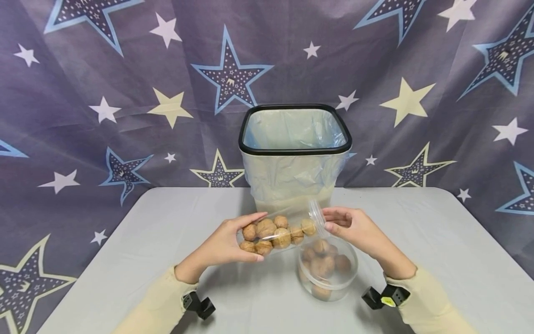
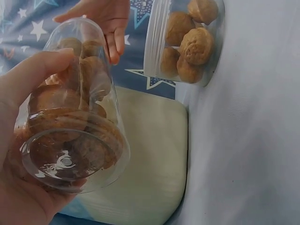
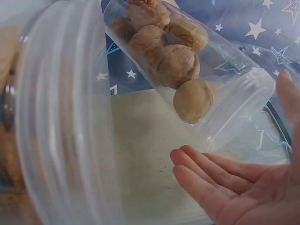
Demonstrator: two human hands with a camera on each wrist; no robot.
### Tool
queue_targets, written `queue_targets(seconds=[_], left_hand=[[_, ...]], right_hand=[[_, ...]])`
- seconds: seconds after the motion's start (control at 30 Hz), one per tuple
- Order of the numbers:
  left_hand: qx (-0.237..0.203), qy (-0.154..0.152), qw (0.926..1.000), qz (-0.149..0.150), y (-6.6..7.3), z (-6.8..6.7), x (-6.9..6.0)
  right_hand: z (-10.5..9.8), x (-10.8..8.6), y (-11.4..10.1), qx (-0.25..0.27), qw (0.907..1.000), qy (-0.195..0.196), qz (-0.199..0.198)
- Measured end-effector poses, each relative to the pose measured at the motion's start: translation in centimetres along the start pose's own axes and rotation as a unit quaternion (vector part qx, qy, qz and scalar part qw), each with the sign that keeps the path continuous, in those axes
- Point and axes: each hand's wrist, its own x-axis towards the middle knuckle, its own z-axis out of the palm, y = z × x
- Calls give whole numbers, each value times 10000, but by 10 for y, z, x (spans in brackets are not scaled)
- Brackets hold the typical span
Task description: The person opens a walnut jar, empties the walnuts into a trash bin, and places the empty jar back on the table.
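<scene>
My left hand [image 1: 221, 241] grips a clear plastic jar [image 1: 315, 214] round its base end, thumb on one side and fingers on the other. The jar lies nearly sideways above the table, its threaded mouth to the right. Several walnuts [image 1: 281, 237] are inside, one of them close to the mouth. Beside that mouth is my right hand [image 1: 352, 227], fingers loosely extended. In the right wrist view its thumb is near the rim, and whether it touches cannot be told. A second clear jar [image 1: 333, 286], holding several walnuts, stands upright on the table below the right hand.
Behind the held jar, a cream bin [image 1: 292, 176] with a black rim and a translucent bag liner stands on the grey-white table [image 1: 200, 204]. A star-patterned curtain [image 1: 283, 69] hangs at the table's back edge. Small black cameras [image 1: 200, 305] are on both wrists.
</scene>
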Motion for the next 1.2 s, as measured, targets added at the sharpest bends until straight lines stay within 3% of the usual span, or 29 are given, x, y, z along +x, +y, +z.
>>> queue_targets(seconds=[0.2, 0.43, 0.87, 1.2], left_hand=[[145, 0, 9999, -4, 0, 1, 0], [134, -32, 9999, -81, -1, 2, 0], [30, -28, 10000, -22, 0, -3, 0], [-172, -132, 9998, -8, 1, -5, -2]], right_hand=[[1, 1, -2, -68, 9996, 22, 280], [0, 1, -1, 51, 9996, -7, 294], [0, 3, 6, 839, 9953, -246, -412], [-4, 3, 11, 1141, 9827, -628, -1316]])
